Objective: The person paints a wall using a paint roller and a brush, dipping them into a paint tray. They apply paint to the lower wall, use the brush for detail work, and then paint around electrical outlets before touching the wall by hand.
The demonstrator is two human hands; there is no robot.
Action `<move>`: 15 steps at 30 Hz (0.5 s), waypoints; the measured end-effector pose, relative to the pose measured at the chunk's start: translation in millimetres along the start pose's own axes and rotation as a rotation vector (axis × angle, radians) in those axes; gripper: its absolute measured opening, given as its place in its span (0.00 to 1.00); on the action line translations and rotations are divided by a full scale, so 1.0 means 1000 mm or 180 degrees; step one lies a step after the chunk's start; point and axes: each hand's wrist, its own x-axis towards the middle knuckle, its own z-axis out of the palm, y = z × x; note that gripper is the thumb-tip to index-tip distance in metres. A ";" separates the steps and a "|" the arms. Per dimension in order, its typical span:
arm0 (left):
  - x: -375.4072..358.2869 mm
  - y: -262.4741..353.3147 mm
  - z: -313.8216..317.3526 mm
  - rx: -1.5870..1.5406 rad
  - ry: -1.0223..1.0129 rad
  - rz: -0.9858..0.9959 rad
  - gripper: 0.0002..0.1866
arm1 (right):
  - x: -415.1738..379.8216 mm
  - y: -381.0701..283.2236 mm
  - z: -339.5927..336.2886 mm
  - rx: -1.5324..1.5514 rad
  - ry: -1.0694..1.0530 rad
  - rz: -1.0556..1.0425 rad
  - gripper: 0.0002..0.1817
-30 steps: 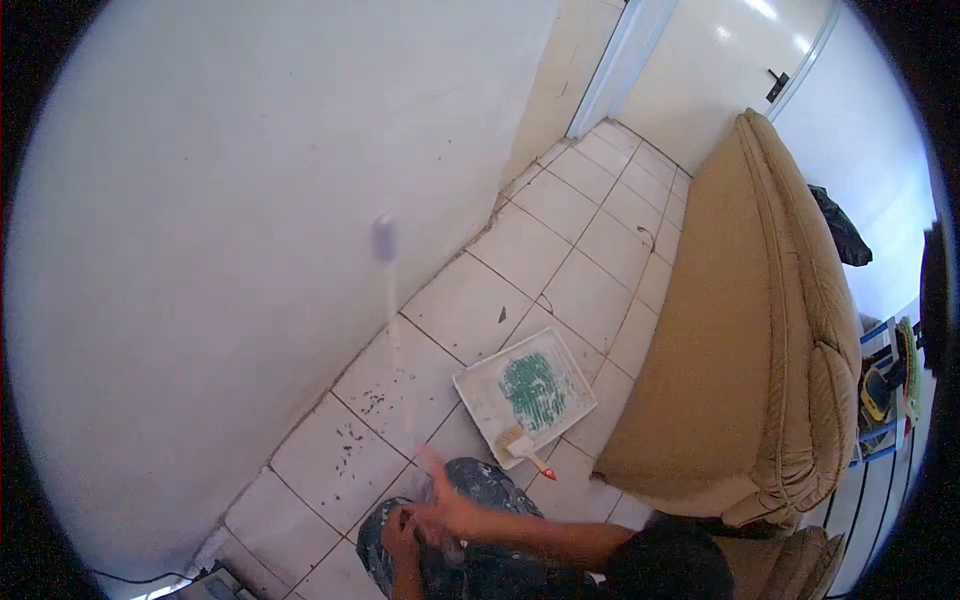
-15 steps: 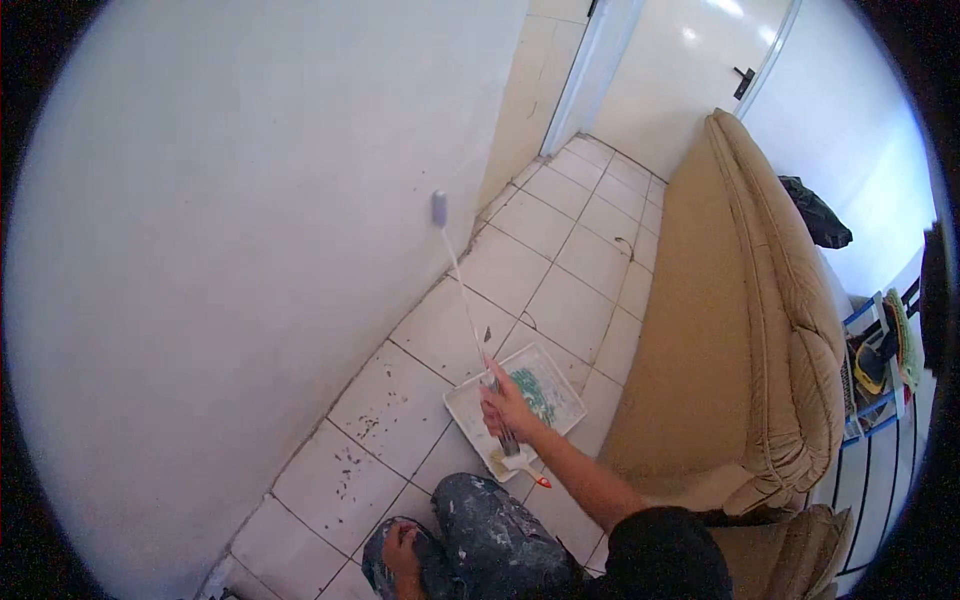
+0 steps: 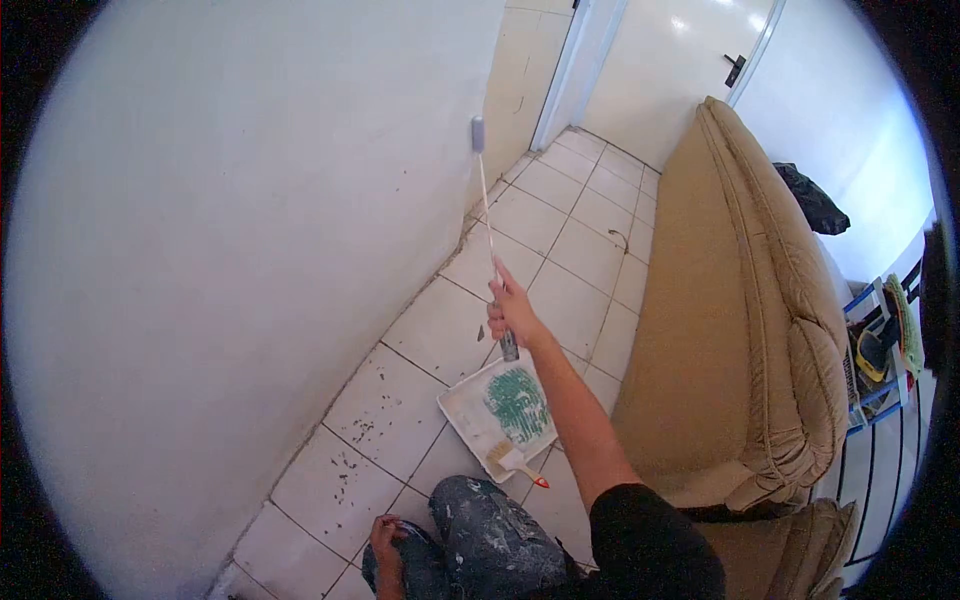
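My right hand (image 3: pixel 514 315) is closed around the grip of a small paint roller (image 3: pixel 487 200) with a long thin rod. Its narrow roller head is against or very close to the white wall (image 3: pixel 250 220), near the wall's far edge. Below that hand lies a paint tray (image 3: pixel 462 408) with a green-marked patch in it. A paintbrush (image 3: pixel 520 465) rests across the tray's near edge, its red-tipped handle sticking out. My left hand (image 3: pixel 386 538) lies on my paint-spattered knee, fingers loosely bent and holding nothing.
A large brown sofa (image 3: pixel 690 330) stands on the right. Dark flakes (image 3: pixel 375 408) are scattered on the tiled floor (image 3: pixel 420 325) along the wall. Beyond are a door (image 3: pixel 665 70), a black bag (image 3: pixel 810 200) and a blue-framed rack (image 3: pixel 875 350) holding items.
My right hand has carried the roller forward and up, its head moving along the wall toward the far edge. More of the tray shows now. My left hand stays on the knee.
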 end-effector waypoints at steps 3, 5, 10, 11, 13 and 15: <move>0.004 -0.006 0.001 -0.0202 0.0066 -0.0179 0.16 | -0.006 0.013 -0.013 -0.0352 0.0019 -0.0124 0.31; 0.006 0.019 0.009 -0.0426 0.0135 -0.0621 0.16 | -0.023 0.061 -0.023 -0.1056 0.0120 -0.0399 0.31; 0.078 -0.005 0.010 -0.0373 -0.0316 -0.0554 0.17 | -0.081 0.062 -0.008 -0.0238 -0.0480 0.0475 0.29; 0.093 0.007 0.016 -0.0517 -0.0371 -0.0532 0.18 | -0.056 0.069 -0.015 -0.0581 -0.0223 0.0102 0.30; 0.096 0.065 0.044 -0.0373 -0.0301 -0.0281 0.18 | -0.016 0.039 -0.020 -0.0783 0.0013 -0.0179 0.31; 0.093 0.086 0.058 -0.0387 -0.0270 -0.0093 0.18 | 0.003 0.001 -0.018 -0.0421 -0.0095 -0.0054 0.32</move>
